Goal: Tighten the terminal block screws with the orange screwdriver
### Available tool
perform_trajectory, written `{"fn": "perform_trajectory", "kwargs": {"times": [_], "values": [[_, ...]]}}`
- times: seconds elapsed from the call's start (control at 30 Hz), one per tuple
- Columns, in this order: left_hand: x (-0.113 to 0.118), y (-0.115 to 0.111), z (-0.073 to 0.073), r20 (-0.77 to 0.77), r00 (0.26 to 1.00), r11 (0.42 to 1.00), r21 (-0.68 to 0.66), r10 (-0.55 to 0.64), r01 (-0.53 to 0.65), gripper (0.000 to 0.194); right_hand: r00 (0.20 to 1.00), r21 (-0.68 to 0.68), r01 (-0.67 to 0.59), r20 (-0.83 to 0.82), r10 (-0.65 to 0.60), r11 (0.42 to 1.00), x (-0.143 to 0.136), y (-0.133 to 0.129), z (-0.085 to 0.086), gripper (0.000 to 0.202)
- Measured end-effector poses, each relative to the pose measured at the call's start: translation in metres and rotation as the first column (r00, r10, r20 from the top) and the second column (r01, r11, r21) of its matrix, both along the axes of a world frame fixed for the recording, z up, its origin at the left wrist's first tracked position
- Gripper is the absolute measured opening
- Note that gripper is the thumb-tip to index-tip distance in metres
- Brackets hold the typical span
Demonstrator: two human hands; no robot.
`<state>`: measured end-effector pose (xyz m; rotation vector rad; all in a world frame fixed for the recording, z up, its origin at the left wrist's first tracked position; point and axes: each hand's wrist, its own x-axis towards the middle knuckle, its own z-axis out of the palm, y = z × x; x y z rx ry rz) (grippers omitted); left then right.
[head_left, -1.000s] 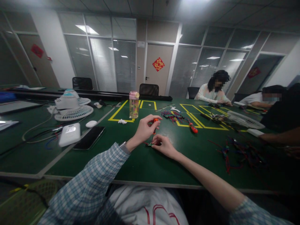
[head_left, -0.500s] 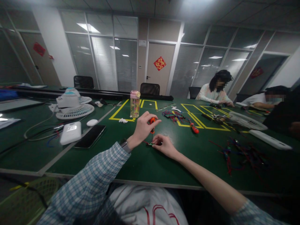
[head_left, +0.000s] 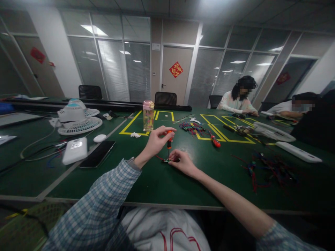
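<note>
My left hand (head_left: 158,140) is closed round the orange and black handle of a screwdriver (head_left: 169,142), which stands upright with its shaft pointing down. Its tip meets a small green circuit board (head_left: 165,161) lying on the green table; a red wire runs off the board to the left. My right hand (head_left: 181,162) rests on the table at the board's right side, thumb and forefinger curled in a pinch on its edge. The fingertips partly cover the board, so the exact point under the tip is hidden.
A pink-lidded bottle (head_left: 148,116) stands beyond my left hand. Wired boards lie in one heap (head_left: 192,129) ahead and another (head_left: 272,170) at the right, with a red screwdriver (head_left: 215,140) between. A phone (head_left: 97,154) and white fans (head_left: 78,120) sit left. Two people work at right.
The screwdriver has come from a slight tilt to upright, and the left fingers have shifted on its handle. My right hand keeps its pinch at the board. The view has turned slightly right.
</note>
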<state>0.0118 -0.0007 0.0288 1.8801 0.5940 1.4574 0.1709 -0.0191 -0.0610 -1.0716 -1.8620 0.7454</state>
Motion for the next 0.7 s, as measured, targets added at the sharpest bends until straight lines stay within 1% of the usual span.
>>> {"fn": "perform_trajectory", "kwargs": {"times": [0.1,0.2,0.3,0.4,0.47,0.57,0.7], "values": [[0.0015,-0.0003,-0.0028,0.016,1.000,0.999,0.040,0.020,-0.021,0.020,0.999,0.000,0.016,0.039,-0.016,1.000,0.0007,0.0006,-0.0019,0.022],[0.0001,0.0001,-0.0068,0.035,0.999,0.999,0.032,0.017,-0.018,0.022,0.991,0.035,0.026,0.132,-0.031,0.999,0.0022,0.0006,-0.0023,0.020],[-0.0026,-0.0007,-0.0088,0.038,0.999,0.999,0.023,-0.040,0.039,0.025,0.976,0.102,0.002,0.216,-0.024,0.995,0.0041,0.0003,-0.0018,0.013],[-0.0039,-0.0032,-0.0080,0.060,0.990,0.992,0.004,-0.125,0.125,0.026,0.973,0.125,-0.011,0.231,-0.018,0.992,0.0056,0.0005,-0.0017,0.012],[-0.0040,-0.0049,-0.0068,0.077,0.987,0.989,-0.019,-0.143,0.145,0.026,0.972,0.126,-0.014,0.236,-0.016,0.992,0.0063,0.0009,-0.0021,0.014],[-0.0049,-0.0063,-0.0056,0.071,0.989,0.991,-0.032,-0.131,0.133,0.026,0.966,0.131,-0.006,0.258,-0.029,0.991,0.0070,0.0012,-0.0023,0.015],[-0.0063,-0.0058,-0.0062,0.072,0.993,0.995,-0.018,-0.096,0.098,0.025,0.964,0.147,-0.007,0.265,-0.033,0.989,0.0075,0.0010,-0.0012,0.011]]}}
